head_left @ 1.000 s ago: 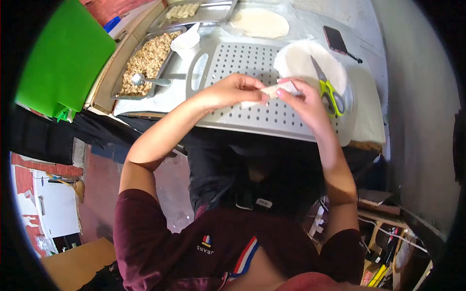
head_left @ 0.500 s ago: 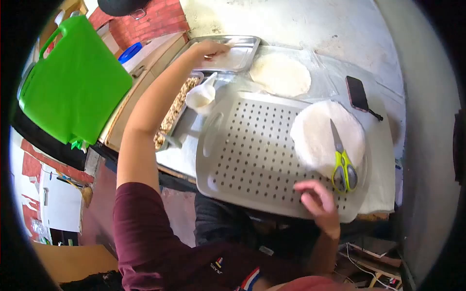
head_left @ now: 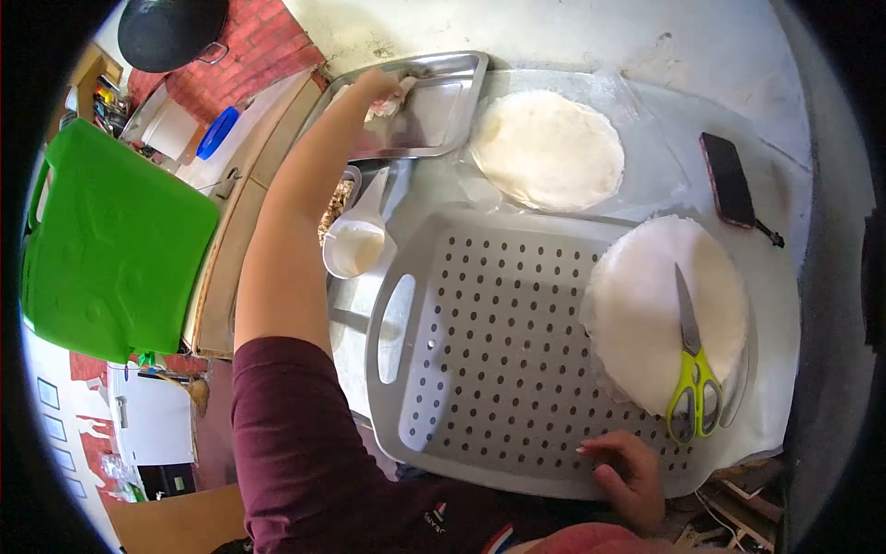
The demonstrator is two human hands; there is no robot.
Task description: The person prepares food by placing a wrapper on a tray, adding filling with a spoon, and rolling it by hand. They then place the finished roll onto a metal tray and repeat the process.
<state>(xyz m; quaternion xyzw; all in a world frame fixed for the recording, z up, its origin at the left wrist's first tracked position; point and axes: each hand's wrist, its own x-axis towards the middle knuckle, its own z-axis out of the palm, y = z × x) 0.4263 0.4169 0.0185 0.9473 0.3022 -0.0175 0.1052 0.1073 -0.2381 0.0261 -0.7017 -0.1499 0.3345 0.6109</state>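
Note:
My left hand (head_left: 377, 90) reaches into a shallow metal tray (head_left: 443, 138) at the back left, its fingers closed on a crumpled whitish piece (head_left: 392, 103), perhaps cloth. By the near edge of a grey perforated tray (head_left: 503, 369), my right hand (head_left: 629, 480) holds nothing, thumb and fingers loosely curled and apart. A stack of round white wrappers (head_left: 637, 305) lies on that tray's right side. Scissors (head_left: 689, 365) with green and grey handles rest on the stack. Behind, another thin white round sheet (head_left: 549, 148) lies on clear plastic.
A white measuring cup (head_left: 355, 251) with a handle stands left of the grey tray, beside a container of chopped brown filling (head_left: 334, 212). A phone (head_left: 727, 180) lies at the right. A green plastic container (head_left: 115, 249) stands far left, near a blue lid (head_left: 217, 134).
The view has shifted, so the trays look closer. In the metal tray, my left hand now has the whitish piece visibly in its fingers. My right hand stays near the grey tray's front edge.

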